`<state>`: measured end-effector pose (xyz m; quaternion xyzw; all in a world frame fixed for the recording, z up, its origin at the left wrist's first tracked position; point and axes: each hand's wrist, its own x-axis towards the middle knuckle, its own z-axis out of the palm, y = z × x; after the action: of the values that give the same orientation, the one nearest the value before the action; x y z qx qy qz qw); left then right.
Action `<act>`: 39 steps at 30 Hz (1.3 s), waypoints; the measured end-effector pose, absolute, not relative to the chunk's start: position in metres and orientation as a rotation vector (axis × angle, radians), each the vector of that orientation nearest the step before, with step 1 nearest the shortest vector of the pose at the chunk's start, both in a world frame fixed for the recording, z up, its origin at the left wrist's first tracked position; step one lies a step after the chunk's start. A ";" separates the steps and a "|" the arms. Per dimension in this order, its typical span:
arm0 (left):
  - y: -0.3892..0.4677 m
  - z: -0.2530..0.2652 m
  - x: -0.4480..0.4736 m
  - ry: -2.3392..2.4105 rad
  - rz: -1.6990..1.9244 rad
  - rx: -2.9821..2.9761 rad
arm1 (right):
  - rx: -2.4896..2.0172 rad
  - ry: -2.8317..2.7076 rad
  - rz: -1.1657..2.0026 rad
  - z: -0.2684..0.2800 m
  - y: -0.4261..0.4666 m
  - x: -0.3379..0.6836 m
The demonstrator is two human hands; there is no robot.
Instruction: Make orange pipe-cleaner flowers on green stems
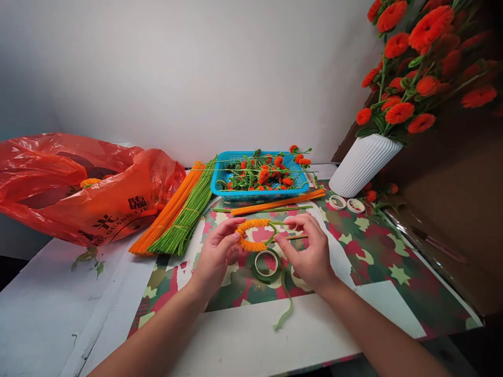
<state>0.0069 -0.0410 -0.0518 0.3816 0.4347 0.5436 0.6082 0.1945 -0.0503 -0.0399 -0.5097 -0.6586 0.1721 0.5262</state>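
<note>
Over the middle of the table, an orange coiled pipe cleaner [247, 245] forms an open loop on a green pipe cleaner [275, 230]. My left hand [216, 251] pinches the coil's left side between thumb and fingers. On the right, my right hand [312, 254] is closed on the green pipe cleaner, with the thumb at the loop and the fingertips at its straight end. Just below lies a roll of green floral tape [257, 271], its loose tail [287, 309] trailing toward me. A thin brown stick [297, 237] shows behind my right thumb.
A blue basket [259, 196] holds orange flowers with green stems. Left of it lie orange [168, 209] and green pipe cleaner bundles [188, 212] beside a red plastic bag [118, 209]. At the right stand a white vase [365, 165] of flowers and two white tape rolls [356, 205].
</note>
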 end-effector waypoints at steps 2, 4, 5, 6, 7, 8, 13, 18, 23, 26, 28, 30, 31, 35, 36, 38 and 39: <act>-0.043 -0.054 0.007 1.012 1.221 1.022 | -1.222 -1.588 0.515 -0.040 -0.051 0.193; -0.045 -0.056 0.007 1.009 1.193 1.158 | -1.229 -1.565 0.622 -0.043 -0.051 0.191; -0.046 -0.056 0.007 1.006 1.187 1.207 | -1.236 -1.538 0.656 -0.044 -0.051 0.191; -0.047 -0.056 0.008 1.004 1.187 1.242 | -1.242 -1.507 0.689 -0.046 -0.051 0.190; -0.048 -0.056 0.008 1.000 1.191 1.271 | -1.244 -1.475 0.730 -0.047 -0.050 0.190; -0.049 -0.055 0.008 0.993 1.198 1.295 | -1.242 -1.442 0.782 -0.049 -0.049 0.191; -0.049 -0.052 0.007 0.891 1.231 1.385 | -1.181 -1.301 1.086 -0.051 -0.044 0.193; -0.048 -0.053 0.007 0.850 1.231 1.309 | -1.138 -1.209 1.234 -0.052 -0.043 0.189; -0.050 -0.051 0.009 0.812 1.296 1.290 | -1.142 -1.204 1.392 -0.059 -0.047 0.185; -0.050 -0.049 0.011 0.815 1.300 1.298 | -1.112 -1.211 1.480 -0.061 -0.048 0.184; -0.049 -0.048 0.011 0.853 1.295 1.274 | -1.101 -1.203 1.511 -0.061 -0.047 0.184; -0.049 -0.048 0.009 0.875 1.292 1.248 | -1.102 -1.186 1.542 -0.060 -0.047 0.183; -0.049 -0.049 0.008 0.875 1.290 1.243 | -1.105 -1.181 1.555 -0.059 -0.047 0.183; -0.049 -0.051 0.003 0.855 1.294 1.274 | -1.110 -1.175 1.556 -0.058 -0.047 0.183; -0.049 -0.051 0.003 0.858 1.292 1.279 | -1.107 -1.170 1.543 -0.058 -0.047 0.183; -0.049 -0.052 0.003 0.877 1.273 1.262 | -1.103 -1.157 1.510 -0.058 -0.047 0.184; -0.049 -0.051 0.003 0.888 1.262 1.245 | -1.105 -1.152 1.494 -0.059 -0.047 0.184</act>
<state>0.0031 -0.0490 -0.0514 0.5256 0.3746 0.5325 0.5476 0.1841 -0.0473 -0.0589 -0.4490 -0.4680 0.6067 0.4597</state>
